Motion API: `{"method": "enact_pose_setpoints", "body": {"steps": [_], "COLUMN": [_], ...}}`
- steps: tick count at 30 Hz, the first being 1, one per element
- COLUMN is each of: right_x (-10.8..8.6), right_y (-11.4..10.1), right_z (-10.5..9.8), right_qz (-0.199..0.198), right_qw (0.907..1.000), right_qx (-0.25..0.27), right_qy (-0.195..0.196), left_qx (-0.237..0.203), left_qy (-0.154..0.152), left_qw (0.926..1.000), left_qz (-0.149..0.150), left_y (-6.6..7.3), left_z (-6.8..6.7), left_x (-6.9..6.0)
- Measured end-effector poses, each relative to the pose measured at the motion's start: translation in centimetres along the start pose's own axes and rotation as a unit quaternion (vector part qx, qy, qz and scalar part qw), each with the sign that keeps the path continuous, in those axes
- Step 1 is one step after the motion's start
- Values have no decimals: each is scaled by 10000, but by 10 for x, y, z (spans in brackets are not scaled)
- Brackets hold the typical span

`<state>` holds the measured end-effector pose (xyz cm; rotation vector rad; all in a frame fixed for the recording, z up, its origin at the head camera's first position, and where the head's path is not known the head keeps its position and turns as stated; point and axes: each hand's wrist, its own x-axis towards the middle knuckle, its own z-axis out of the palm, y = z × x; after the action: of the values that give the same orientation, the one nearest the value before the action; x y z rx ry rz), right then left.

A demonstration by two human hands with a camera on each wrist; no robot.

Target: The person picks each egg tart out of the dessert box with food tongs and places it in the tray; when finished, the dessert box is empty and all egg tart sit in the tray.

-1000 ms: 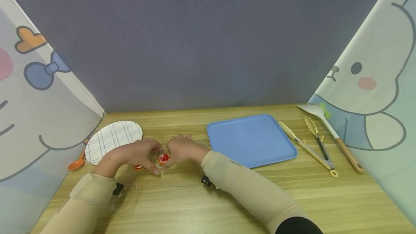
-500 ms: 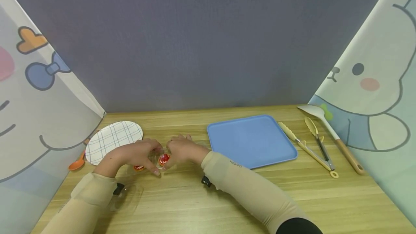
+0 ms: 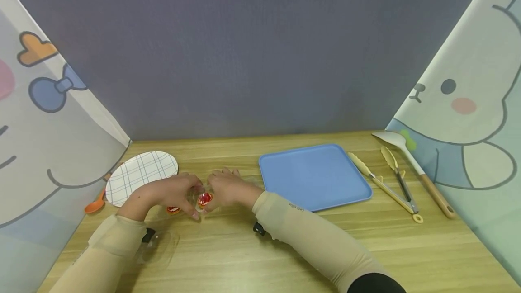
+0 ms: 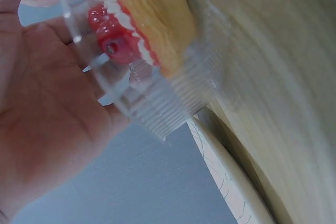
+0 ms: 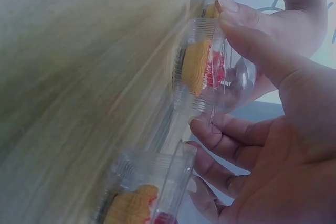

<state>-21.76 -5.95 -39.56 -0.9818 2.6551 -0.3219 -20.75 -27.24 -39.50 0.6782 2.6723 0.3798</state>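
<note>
In the head view, a clear plastic pastry box [image 3: 205, 199] with a red-topped tart stands between my two hands. My left hand [image 3: 172, 193] curls round its left side, and my right hand [image 3: 228, 186] grips its right side. The right wrist view shows the box's rim and domed lid [image 5: 244, 77], with thumbs meeting at one end of the rim and fingers at the other. A second box [image 4: 152, 19], holding a tart with red fruit and white cream, sits beneath my left palm. Another tart box [image 5: 136, 198] lies close to my right fingers.
A checked oval plate [image 3: 140, 173] lies at the back left, an orange spoon [image 3: 95, 205] beside it. Right of my hands is a blue tray [image 3: 313, 175]. Tongs [image 3: 386, 184] and a white spatula-like utensil [image 3: 421, 173] lie farther right. Clear plastic [image 3: 158, 248] lies by my left wrist.
</note>
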Motion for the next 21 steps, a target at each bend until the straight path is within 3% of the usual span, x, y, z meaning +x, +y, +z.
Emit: {"method": "enact_pose_setpoints", "body": {"steps": [14, 21], "right_x": [-7, -12], "right_y": [-3, -4], "right_z": [0, 0], "right_qz": [-174, -239], "right_qw": [9973, 9968], "right_qx": [-711, -747], "right_qy": [33, 169], "left_qx": [-152, -143], "left_qy": [-137, -132], "left_qw": [9994, 9994], "left_qz": [-263, -291], "left_y": [1, 2], "left_z": [-1, 0], "left_x": [0, -1]}}
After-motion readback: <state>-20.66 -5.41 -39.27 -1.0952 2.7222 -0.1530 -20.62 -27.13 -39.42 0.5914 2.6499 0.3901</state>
